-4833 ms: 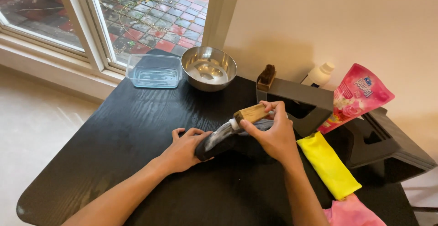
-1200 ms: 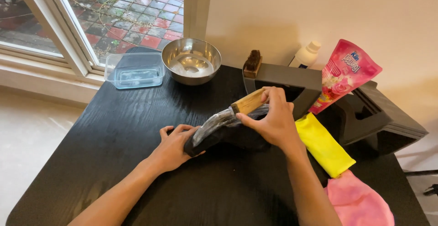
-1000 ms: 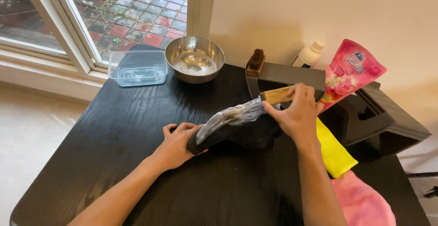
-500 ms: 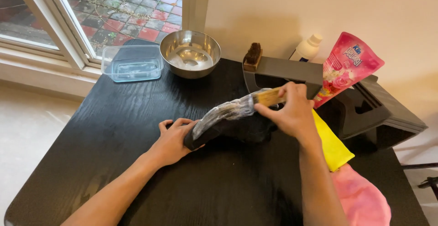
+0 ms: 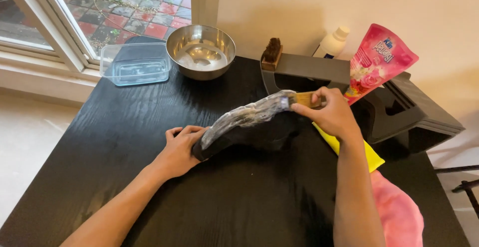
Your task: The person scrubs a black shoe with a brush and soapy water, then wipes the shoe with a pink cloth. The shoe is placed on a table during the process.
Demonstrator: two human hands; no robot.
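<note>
Here I see the black shoe (image 5: 249,127), sole up and filmed with grey-white lather, near the steel bowl (image 5: 201,51); my left hand (image 5: 180,149) grips its toe, my right hand (image 5: 329,115) clenches the wooden brush (image 5: 304,99).

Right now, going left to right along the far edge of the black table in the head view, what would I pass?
Clear plastic container → steel bowl → wooden brush on the dark stand → white bottle → pink refill pouch.
</note>
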